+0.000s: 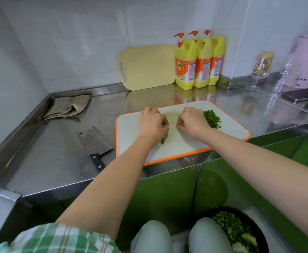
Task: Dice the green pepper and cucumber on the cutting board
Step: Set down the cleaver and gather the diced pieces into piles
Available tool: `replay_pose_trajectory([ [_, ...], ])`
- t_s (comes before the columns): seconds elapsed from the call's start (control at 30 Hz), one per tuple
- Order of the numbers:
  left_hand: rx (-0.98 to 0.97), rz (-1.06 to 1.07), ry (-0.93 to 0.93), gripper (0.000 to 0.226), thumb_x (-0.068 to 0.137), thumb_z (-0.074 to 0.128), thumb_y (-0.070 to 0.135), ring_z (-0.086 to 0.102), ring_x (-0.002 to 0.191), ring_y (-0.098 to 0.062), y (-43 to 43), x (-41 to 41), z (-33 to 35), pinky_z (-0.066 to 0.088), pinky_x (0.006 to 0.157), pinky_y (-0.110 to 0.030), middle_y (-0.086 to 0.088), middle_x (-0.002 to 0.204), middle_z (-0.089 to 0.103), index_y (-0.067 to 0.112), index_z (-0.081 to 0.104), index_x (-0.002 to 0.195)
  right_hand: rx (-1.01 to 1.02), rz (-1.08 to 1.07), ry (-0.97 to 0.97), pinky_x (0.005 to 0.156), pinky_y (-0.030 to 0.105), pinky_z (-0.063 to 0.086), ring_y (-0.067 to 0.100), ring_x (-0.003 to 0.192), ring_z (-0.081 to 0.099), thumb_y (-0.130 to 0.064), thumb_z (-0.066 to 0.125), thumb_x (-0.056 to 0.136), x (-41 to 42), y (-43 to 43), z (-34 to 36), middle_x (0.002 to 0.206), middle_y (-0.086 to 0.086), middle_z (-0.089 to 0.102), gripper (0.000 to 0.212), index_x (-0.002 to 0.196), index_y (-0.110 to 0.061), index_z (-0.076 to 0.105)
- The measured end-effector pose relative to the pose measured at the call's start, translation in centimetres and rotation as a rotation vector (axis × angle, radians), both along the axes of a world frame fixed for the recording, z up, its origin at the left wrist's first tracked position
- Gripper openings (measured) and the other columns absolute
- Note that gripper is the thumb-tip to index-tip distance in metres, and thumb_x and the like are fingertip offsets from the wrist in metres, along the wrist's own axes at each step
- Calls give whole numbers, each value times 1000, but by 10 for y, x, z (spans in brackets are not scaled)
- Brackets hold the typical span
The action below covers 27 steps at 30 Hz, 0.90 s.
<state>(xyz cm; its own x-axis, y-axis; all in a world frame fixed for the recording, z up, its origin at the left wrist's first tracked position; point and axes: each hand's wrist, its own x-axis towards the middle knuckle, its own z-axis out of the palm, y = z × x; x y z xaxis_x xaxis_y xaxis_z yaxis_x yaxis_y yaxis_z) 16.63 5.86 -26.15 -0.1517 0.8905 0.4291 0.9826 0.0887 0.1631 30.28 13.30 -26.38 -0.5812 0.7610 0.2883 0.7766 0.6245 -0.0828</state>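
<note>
A white cutting board with an orange rim (228, 133) lies on the steel counter. A pile of diced green pepper (212, 118) sits at its far right. My right hand (192, 123) rests on the board just left of that pile, fingers curled under, with nothing visible in them. My left hand (152, 125) is on the board's left part, also curled, knuckles up. A few small green and pale bits (162, 141) show under its wrist. The cleaver (94, 141) lies flat on the counter left of the board, untouched.
A yellow cutting board (147, 66) leans on the back wall beside three yellow detergent bottles (186, 64). A folded cloth (69, 106) lies back left. A glass (260, 70), pink kettle (306, 63) and phone (302, 94) stand right. A black bowl of chopped greens (240, 232) sits low by my knees.
</note>
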Motion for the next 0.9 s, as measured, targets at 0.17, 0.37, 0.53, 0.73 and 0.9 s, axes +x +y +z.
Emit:
replay_pose_trajectory([
  [0.17,-51,-24,3,24,86,59,26,41,116,-25,9,10,4,31,88,-33,-1,112,63,27,71,107,-97,19,218,94,40,39,23,112,53,-18,58,92,10,8,16,114,-1,64,16,97,-22,73],
  [0.37,-139,-82,102,24,91,55,35,44,112,-24,21,35,1,30,82,-33,2,109,67,33,70,109,-150,-50,309,92,47,47,22,104,59,-12,58,89,28,16,10,103,-4,71,17,89,-20,73],
  [0.53,-158,-20,280,23,91,50,26,46,109,-27,25,41,2,32,80,-34,-3,101,68,22,71,100,-168,-68,299,91,48,47,23,105,58,-13,57,89,36,20,4,103,-4,70,19,88,-22,73],
  [0.73,-190,96,405,25,84,53,23,42,108,-29,17,19,6,30,82,-34,-6,107,61,17,68,103,-117,8,283,91,44,46,22,108,55,-18,59,89,37,19,2,108,-3,67,15,88,-25,72],
  [0.9,-115,72,277,27,89,51,29,42,111,-29,16,21,4,33,84,-35,-5,108,62,20,70,105,-7,331,30,111,41,20,22,138,30,-38,56,93,57,1,-7,147,3,40,32,123,-26,60],
])
